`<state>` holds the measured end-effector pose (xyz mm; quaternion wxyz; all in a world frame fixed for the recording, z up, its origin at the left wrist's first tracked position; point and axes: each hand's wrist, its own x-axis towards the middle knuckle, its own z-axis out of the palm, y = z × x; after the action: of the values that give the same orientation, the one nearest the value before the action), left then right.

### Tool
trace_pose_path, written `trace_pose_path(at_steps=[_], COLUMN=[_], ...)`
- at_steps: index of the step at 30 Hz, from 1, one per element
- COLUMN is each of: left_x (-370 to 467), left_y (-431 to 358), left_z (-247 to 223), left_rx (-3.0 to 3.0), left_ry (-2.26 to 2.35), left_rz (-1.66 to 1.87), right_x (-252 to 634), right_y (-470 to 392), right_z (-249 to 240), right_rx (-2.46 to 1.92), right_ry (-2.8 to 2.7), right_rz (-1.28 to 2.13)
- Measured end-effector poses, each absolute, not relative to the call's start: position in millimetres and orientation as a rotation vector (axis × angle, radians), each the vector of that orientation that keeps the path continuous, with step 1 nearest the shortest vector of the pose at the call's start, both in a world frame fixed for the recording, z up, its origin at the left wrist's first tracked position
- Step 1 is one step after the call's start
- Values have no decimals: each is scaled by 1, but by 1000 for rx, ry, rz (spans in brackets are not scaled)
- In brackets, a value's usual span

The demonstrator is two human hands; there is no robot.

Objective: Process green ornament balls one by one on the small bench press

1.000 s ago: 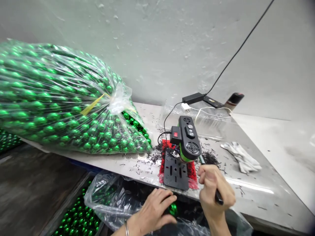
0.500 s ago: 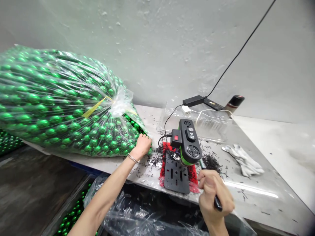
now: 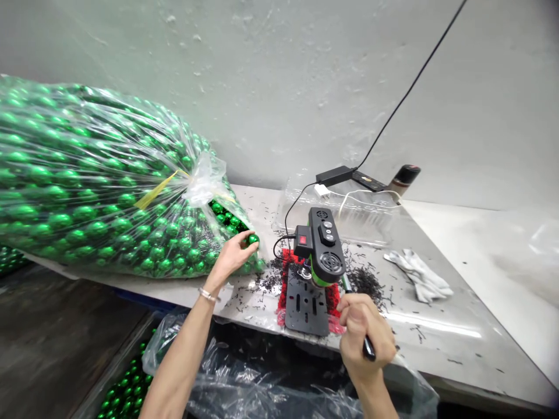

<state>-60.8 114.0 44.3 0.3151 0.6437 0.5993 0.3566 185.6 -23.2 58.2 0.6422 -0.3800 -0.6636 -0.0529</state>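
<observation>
A big clear plastic bag (image 3: 100, 192) full of shiny green balls lies at the left, with a slit near its tied neck. At that slit my left hand (image 3: 233, 253) pinches one green ball (image 3: 253, 239) between thumb and fingers. My right hand (image 3: 367, 334) is wrapped round the black handle (image 3: 369, 350) of a small machine (image 3: 326, 244) with a black top. Under the machine's head is a slotted black base plate (image 3: 307, 308), resting on a red mat (image 3: 282, 297). Small black pieces (image 3: 364, 285) are scattered around it.
White gloves (image 3: 421, 276) lie on the table (image 3: 458, 326) at the right. Behind the machine are a clear plastic tray (image 3: 371, 224), a black adapter (image 3: 334, 175), cables and a dark-capped bottle (image 3: 406, 174). Below the front edge hangs plastic sheeting (image 3: 262, 396); green balls (image 3: 126, 390) sit lower left.
My left hand has drawn back a little from the slit, and a green ball now shows between its fingertips. My right hand still grips the handle. The whole view has shifted slightly.
</observation>
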Motion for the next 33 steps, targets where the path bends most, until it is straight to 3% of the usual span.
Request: trace_pose_path(at_steps=[2, 5, 10, 25, 33], left_x=[-64, -54, -21, 38, 41], left_y=[94, 65, 34, 23, 20], left_z=[39, 23, -8, -39, -46], left_rx=[1197, 690, 429, 1859, 2150], left_ry=[1254, 925, 878, 1295, 1231], left_rz=[1169, 1199, 1125, 917, 997], right_x=[185, 184, 184, 186, 186], right_y=[-23, -22, -23, -27, -27], right_z=[57, 56, 58, 56, 54], right_rx=[-863, -863, -885, -938, -950], right_ry=[-1491, -1471, -1489, -1525, -1527], right_rz=[-123, -128, -129, -140, -130])
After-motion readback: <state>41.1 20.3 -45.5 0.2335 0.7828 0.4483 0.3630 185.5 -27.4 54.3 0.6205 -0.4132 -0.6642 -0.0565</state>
